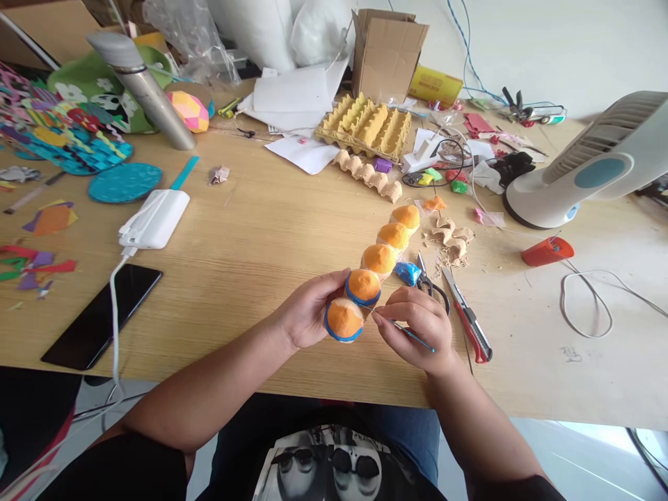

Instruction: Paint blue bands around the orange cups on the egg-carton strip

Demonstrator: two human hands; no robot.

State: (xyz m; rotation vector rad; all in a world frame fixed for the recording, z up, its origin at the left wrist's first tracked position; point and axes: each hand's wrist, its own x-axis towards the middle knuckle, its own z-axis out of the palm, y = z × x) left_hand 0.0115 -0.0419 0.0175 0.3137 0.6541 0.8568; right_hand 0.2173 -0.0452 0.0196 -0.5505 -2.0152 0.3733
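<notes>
My left hand (312, 306) grips the near end of an egg carton strip (379, 259). Its row of bumps is coated in an orange clay-like material, and the two nearest bumps have blue bands round their bases. My right hand (417, 325) pinches a thin blue stick-like tool (417, 339), whose tip meets the strip beside the second bump. Just beyond the right hand lie a lump of blue clay (408, 273) in clear wrap and black-handled scissors (428, 280). A red utility knife (470, 321) rests to the right of that hand.
A black phone (101, 316) and a white power bank (155, 219) lie on the left. Carton scraps (451, 236) are beyond the scissors. At the back stand an egg tray (365, 126) and a cardboard box (389, 56); a white fan (579, 167) is on the right.
</notes>
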